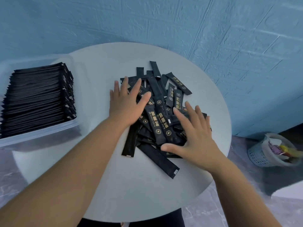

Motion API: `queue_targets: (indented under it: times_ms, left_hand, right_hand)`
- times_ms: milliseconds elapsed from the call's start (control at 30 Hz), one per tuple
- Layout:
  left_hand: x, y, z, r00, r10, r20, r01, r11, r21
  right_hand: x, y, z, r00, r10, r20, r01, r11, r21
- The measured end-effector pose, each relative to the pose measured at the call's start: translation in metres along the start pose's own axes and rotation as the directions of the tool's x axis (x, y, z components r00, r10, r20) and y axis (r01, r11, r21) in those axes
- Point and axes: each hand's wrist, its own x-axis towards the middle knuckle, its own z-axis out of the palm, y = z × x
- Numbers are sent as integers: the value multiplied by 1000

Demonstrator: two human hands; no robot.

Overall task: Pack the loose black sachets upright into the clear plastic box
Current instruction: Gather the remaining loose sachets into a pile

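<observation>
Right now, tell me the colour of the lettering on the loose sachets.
Gold on black, clearest in the head view on the loose sachets.

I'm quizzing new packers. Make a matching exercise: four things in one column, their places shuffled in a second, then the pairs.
1. clear plastic box
2. loose sachets
3. mesh basket
4. left hand

A. on the floor, right of the table
B. heaped mid-table
C. far left, packed sachets inside
D. flat on the heap's left side, fingers spread

Pairs: 1-C, 2-B, 3-A, 4-D
</observation>
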Motion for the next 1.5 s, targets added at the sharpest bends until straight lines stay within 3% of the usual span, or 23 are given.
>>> queue_targets:
  times_ms: [100, 233, 333, 433, 500, 600, 733, 867, 1000, 1133, 1300, 1400, 1500]
  left_hand:
    - [31, -2, 5, 998, -11, 63, 8, 998, 59]
    - [26, 1, 10, 994, 100, 49, -103, 993, 54]
    - [26, 0, 3, 989, 144, -25, -146, 988, -60]
    - [48, 5, -6, 993, 115, -36, -119, 983, -137]
    - [68, 12, -7, 993, 119, 18, -117, 988, -99]
    - [84, 21, 1, 972, 180, 152, -181, 983, -4]
    - [75, 24, 14, 946, 276, 170, -293, 952, 87]
    - [75, 27, 8, 955, 281, 99, -275, 959, -69]
    - [101, 40, 4, 953, 267, 144, -266, 964, -24]
    - [101, 45, 12, 916, 333, 222, -338, 941, -18]
    - [74, 40, 3, 895, 402, 192, -360, 906, -222]
    - [57, 35, -7, 902, 414, 121, -372, 889, -268]
    - [32, 21, -6, 932, 336, 136, -317, 938, -144]
  right_hand:
    - [6, 0, 10, 998, -27, 49, 33, 991, -128]
    - [16, 21, 3, 997, -29, 66, 35, 995, -93]
    - [27, 39, -12, 992, -89, 94, 83, 994, 68]
    - [35, 44, -33, 983, -57, 173, 1, 952, 307]
    - [42, 49, -42, 979, -40, 202, -56, 893, 447]
    - [59, 52, -42, 993, 26, 112, -87, 805, 586]
    - [96, 45, -31, 989, 146, 5, -133, 893, 430]
    - [120, 40, -22, 992, 83, 94, -101, 974, 204]
    - [114, 40, -19, 999, 35, 38, -37, 997, 69]
    - [112, 45, -18, 999, 40, 8, -41, 993, 111]
    - [101, 45, -26, 988, 138, -75, -96, 908, 408]
    - [80, 47, -33, 969, 201, -141, -135, 916, 377]
    - [53, 49, -28, 952, 303, -36, -276, 905, 324]
